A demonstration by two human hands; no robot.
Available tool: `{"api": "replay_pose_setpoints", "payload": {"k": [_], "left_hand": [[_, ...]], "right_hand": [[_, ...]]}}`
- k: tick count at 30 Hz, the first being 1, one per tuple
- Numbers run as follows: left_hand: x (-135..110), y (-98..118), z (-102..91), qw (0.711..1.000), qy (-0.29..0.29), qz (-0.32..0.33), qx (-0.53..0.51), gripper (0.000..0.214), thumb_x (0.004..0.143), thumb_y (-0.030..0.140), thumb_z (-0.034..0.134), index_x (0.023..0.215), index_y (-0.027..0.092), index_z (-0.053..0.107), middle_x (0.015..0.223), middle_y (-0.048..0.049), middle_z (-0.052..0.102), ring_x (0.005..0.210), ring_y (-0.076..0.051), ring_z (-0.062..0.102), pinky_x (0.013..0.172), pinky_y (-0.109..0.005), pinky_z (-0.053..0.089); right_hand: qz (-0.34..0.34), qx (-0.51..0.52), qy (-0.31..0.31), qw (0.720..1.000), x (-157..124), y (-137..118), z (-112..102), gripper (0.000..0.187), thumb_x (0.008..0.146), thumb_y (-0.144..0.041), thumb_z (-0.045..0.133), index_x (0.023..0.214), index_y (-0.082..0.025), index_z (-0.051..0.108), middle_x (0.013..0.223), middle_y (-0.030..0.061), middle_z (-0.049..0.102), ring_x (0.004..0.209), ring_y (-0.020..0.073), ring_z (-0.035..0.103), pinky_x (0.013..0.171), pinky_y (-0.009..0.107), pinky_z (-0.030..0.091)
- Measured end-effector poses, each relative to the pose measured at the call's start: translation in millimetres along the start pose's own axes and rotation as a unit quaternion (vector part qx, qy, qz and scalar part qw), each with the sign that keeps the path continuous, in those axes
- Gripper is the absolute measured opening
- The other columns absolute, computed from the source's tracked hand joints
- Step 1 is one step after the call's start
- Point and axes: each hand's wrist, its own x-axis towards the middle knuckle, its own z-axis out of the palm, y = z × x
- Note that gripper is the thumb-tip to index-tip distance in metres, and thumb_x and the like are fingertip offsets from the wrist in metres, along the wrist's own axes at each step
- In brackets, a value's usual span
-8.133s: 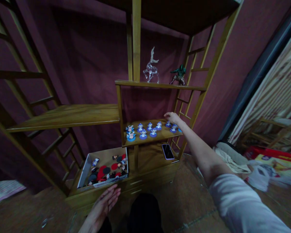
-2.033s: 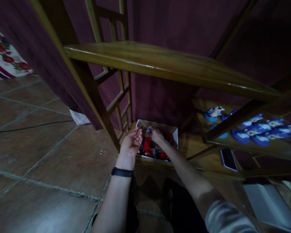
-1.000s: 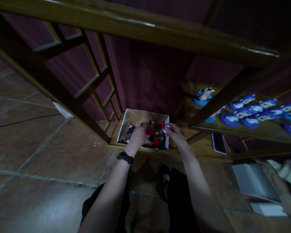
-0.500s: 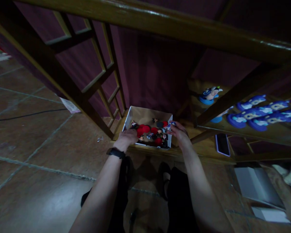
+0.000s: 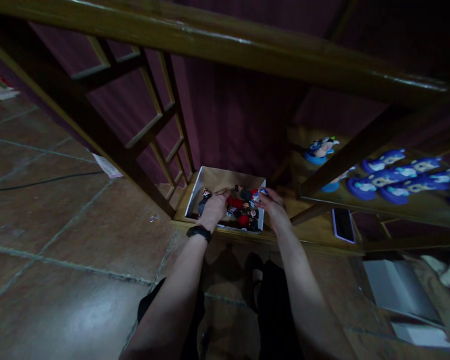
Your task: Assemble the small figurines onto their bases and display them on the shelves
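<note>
Holding position of the small blue-and-white figurine point(image 5: 261, 193): just right of the frame's centre, at the right end of a shallow box point(image 5: 228, 176). Whether it touches the box wall cannot be determined.

Handling assessment: likely light and stiff, probably moulded plastic, with a smooth and somewhat slippery finish. Any thin projecting parts would be the fragile points; the thicker body, or a base if it has one, offers the sounder hold. A light pinch should suffice.

The right hand point(image 5: 274, 203) is closed around the figurine at the fingertips, palm facing into the box. The left hand point(image 5: 216, 204) is lowered over the middle of the box, fingers among the red and dark toys point(image 5: 243, 220); how far it is open, and whether it grips one, cannot be told, since its back hides the fingers.

The box rests on the bottom shelf point(image 5: 309, 229), lower centre of the frame. To its right on that board lies a phone point(image 5: 343, 225). Blue figures point(image 5: 395, 194) are grouped on the next shelf up, right side of the frame. A black wristband point(image 5: 199, 232) is on the left wrist.
</note>
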Motion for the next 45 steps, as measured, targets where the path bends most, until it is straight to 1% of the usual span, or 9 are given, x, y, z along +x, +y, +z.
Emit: {"api": "replay_pose_setpoints", "payload": {"k": [5, 10, 13, 15, 19, 24, 27, 33, 45], "left_hand": [[1, 9, 17.4, 0.998, -0.002, -0.006, 0.059, 0.038, 0.080, 0.010, 0.042, 0.113, 0.021, 0.059, 0.122, -0.0105, 0.055, 0.104, -0.021, 0.055, 0.090, -0.032, 0.039], [-1, 15, 13.7, 0.996, 0.012, -0.038, 0.084, 0.042, 0.076, 0.008, 0.046, 0.115, 0.017, 0.055, 0.115, -0.0126, 0.056, 0.105, -0.023, 0.052, 0.091, -0.034, 0.039], [-3, 17, 4.5, 0.997, 0.042, -0.066, 0.022, 0.042, 0.071, 0.008, 0.052, 0.113, 0.016, 0.056, 0.119, -0.0140, 0.053, 0.114, -0.026, 0.046, 0.097, -0.036, 0.035], [-4, 18, -4.7, 0.985, 0.072, -0.100, -0.119, 0.036, 0.071, 0.009, 0.054, 0.106, 0.015, 0.060, 0.118, -0.0150, 0.054, 0.116, -0.026, 0.045, 0.099, -0.036, 0.034], [-6, 22, -22.8, 0.855, 0.051, -0.139, -0.497, 0.028, 0.075, 0.018, 0.060, 0.102, 0.014, 0.061, 0.102, -0.0117, 0.064, 0.100, -0.021, 0.058, 0.091, -0.035, 0.044], [-15, 33, -26.4, 0.609, -0.073, -0.111, -0.782, 0.023, 0.075, 0.013, 0.062, 0.098, 0.014, 0.063, 0.096, -0.0084, 0.068, 0.090, -0.017, 0.064, 0.090, -0.036, 0.047], [-17, 37, -22.6, 0.548, -0.085, -0.129, -0.822, 0.022, 0.074, 0.008, 0.062, 0.095, 0.014, 0.064, 0.095, -0.0066, 0.068, 0.089, -0.016, 0.064, 0.092, -0.036, 0.047], [-15, 40, -19.4, 0.529, -0.068, -0.160, -0.831, 0.019, 0.072, 0.007, 0.064, 0.090, 0.012, 0.065, 0.089, -0.0064, 0.070, 0.084, -0.015, 0.065, 0.088, -0.033, 0.049], [-14, 50, -20.6, 0.582, 0.007, -0.157, -0.798, 0.020, 0.062, 0.010, 0.074, 0.081, 0.010, 0.067, 0.076, -0.0062, 0.070, 0.070, -0.014, 0.066, 0.076, -0.031, 0.054]], "right_hand": [[0.001, 0.001, -0.011, 1.000, -6, -2, 7, 0.035, 0.059, -0.039, 0.067, 0.089, -0.021, 0.062, 0.086, -0.0004, 0.062, 0.076, 0.0130, 0.059, 0.067, 0.027, 0.053], [-0.002, -0.013, -0.016, 1.000, -9, -3, 6, 0.035, 0.059, -0.039, 0.067, 0.089, -0.021, 0.062, 0.087, -0.0002, 0.063, 0.077, 0.0136, 0.060, 0.068, 0.027, 0.053], [-0.004, -0.022, -0.009, 1.000, -8, -2, 3, 0.036, 0.060, -0.040, 0.066, 0.091, -0.022, 0.062, 0.087, -0.0007, 0.063, 0.076, 0.0139, 0.060, 0.069, 0.028, 0.053], [-0.007, -0.019, -0.010, 1.000, -7, -1, 3, 0.036, 0.061, -0.040, 0.066, 0.092, -0.022, 0.061, 0.086, -0.0007, 0.063, 0.077, 0.0147, 0.061, 0.071, 0.030, 0.053], [-0.043, 0.025, -0.028, 0.998, -8, -3, 7, 0.035, 0.064, -0.040, 0.064, 0.095, -0.023, 0.061, 0.090, 0.0002, 0.064, 0.083, 0.0158, 0.061, 0.077, 0.032, 0.052], [-0.102, 0.017, -0.023, 0.994, -15, -11, 21, 0.035, 0.069, -0.039, 0.060, 0.102, -0.026, 0.059, 0.099, -0.0002, 0.063, 0.090, 0.0158, 0.059, 0.084, 0.031, 0.048], [-0.127, -0.006, -0.011, 0.992, -17, -13, 29, 0.034, 0.070, -0.037, 0.058, 0.103, -0.026, 0.059, 0.100, -0.0001, 0.064, 0.093, 0.0166, 0.058, 0.084, 0.030, 0.047], [-0.127, -0.024, 0.006, 0.992, -13, -8, 31, 0.034, 0.070, -0.034, 0.057, 0.102, -0.024, 0.060, 0.102, 0.0007, 0.064, 0.092, 0.0167, 0.059, 0.084, 0.031, 0.046], [-0.115, 0.002, 0.025, 0.993, -12, 6, 30, 0.039, 0.072, -0.040, 0.057, 0.107, -0.022, 0.058, 0.107, 0.0032, 0.064, 0.098, 0.0177, 0.059, 0.089, 0.034, 0.045]]}}
